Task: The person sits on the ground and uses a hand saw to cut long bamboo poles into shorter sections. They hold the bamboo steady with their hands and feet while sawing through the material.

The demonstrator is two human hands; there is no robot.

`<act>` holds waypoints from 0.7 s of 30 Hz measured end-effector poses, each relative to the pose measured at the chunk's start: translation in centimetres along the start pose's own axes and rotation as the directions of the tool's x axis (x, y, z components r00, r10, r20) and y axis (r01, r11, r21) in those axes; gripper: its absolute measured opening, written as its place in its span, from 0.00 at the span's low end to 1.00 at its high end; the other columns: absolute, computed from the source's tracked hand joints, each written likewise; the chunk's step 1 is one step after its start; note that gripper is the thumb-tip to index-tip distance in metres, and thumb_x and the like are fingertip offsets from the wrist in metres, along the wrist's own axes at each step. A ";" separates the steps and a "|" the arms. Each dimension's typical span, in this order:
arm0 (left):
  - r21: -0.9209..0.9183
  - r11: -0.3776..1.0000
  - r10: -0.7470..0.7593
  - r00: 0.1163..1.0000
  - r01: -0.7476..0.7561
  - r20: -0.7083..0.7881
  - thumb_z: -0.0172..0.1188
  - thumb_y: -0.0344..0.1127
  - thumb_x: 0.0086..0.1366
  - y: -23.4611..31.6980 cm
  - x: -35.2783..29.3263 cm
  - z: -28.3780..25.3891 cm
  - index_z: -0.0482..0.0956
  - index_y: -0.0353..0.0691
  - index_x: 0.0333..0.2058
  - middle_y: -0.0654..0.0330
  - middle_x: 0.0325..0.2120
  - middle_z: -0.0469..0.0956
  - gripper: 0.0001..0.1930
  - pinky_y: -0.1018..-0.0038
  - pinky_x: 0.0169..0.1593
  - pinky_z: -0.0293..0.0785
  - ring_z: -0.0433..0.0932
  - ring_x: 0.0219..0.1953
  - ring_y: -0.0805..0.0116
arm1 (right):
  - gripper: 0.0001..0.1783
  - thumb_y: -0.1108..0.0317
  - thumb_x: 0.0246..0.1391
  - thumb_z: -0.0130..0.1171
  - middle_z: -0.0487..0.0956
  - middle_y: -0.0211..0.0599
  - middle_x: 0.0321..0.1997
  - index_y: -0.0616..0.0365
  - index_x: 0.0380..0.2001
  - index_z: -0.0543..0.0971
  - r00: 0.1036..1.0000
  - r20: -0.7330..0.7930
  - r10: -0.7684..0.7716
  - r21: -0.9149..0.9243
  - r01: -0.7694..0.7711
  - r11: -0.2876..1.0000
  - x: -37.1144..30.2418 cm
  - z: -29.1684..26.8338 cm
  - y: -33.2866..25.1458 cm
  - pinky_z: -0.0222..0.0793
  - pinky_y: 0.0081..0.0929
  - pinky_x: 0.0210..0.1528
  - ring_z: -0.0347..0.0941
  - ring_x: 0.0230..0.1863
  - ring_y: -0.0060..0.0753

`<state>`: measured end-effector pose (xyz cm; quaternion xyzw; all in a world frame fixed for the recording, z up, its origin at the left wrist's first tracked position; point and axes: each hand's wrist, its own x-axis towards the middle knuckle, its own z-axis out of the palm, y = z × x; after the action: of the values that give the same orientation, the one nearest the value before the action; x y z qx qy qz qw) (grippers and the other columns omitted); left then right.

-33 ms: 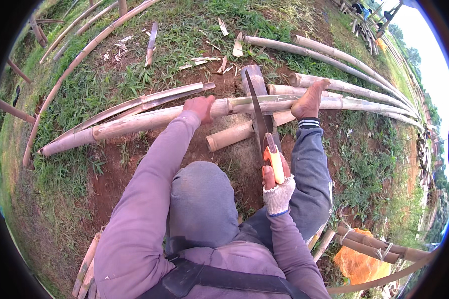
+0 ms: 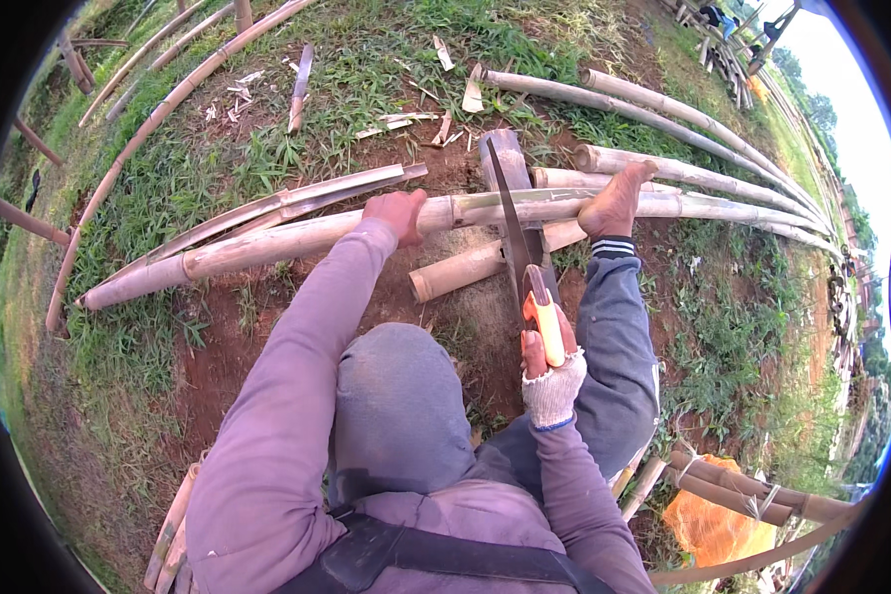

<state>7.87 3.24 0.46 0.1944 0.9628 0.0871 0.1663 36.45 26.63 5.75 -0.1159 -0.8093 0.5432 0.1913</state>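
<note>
A long bamboo pole (image 2: pixel 297 238) lies across in front of me, over a bamboo support (image 2: pixel 505 153). My left hand (image 2: pixel 396 214), bare, is closed around the pole left of the support. In a white fingerless-looking glove, my right hand (image 2: pixel 554 371) grips a handsaw by its orange and yellow handle (image 2: pixel 544 332). The saw's dark blade (image 2: pixel 510 213) points away from me and crosses the pole above the support. My bare foot (image 2: pixel 616 200) presses on the pole to the right of the blade. A shorter bamboo piece (image 2: pixel 455 270) lies beneath the pole.
Split bamboo strips (image 2: pixel 277 206) rest behind the pole on the left. Several bamboo poles (image 2: pixel 653 114) fan out at the right. A long-bladed knife (image 2: pixel 301 89) lies in the grass among shavings. Orange netting (image 2: pixel 718 520) sits by tied poles at lower right.
</note>
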 end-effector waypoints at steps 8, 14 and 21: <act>0.024 1.000 0.007 1.000 -0.007 -0.017 0.79 0.52 0.56 0.0 0.7 -0.2 0.74 0.48 0.60 0.49 0.52 0.85 0.36 0.54 0.58 0.82 0.85 0.56 0.46 | 0.29 0.68 0.69 0.65 0.85 0.46 0.58 0.70 0.69 0.74 0.998 -0.003 0.056 0.089 -0.055 0.994 1.6 0.6 0.5 0.77 0.30 0.58 0.81 0.52 0.30; 0.003 1.000 0.006 1.000 -0.006 -0.005 0.79 0.51 0.56 -0.6 0.8 -0.6 0.73 0.49 0.60 0.49 0.51 0.85 0.36 0.53 0.58 0.81 0.85 0.55 0.46 | 0.29 0.69 0.69 0.64 0.85 0.46 0.58 0.70 0.69 0.73 0.998 0.015 0.058 0.051 -0.059 0.997 2.8 1.3 -0.4 0.76 0.27 0.58 0.81 0.52 0.29; -0.029 0.998 -0.047 0.999 0.047 0.015 0.81 0.52 0.53 -1.5 -0.5 -0.8 0.73 0.49 0.58 0.49 0.51 0.84 0.37 0.52 0.59 0.79 0.83 0.56 0.43 | 0.32 0.75 0.71 0.58 0.76 0.53 0.71 0.70 0.75 0.64 0.988 0.156 -0.014 0.147 -0.009 0.989 -2.3 -1.9 -0.7 0.77 0.33 0.66 0.78 0.66 0.38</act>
<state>7.49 1.56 0.95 0.1699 0.9645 0.0960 0.1778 39.37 27.03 6.66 -0.0575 -0.7798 0.6085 0.1357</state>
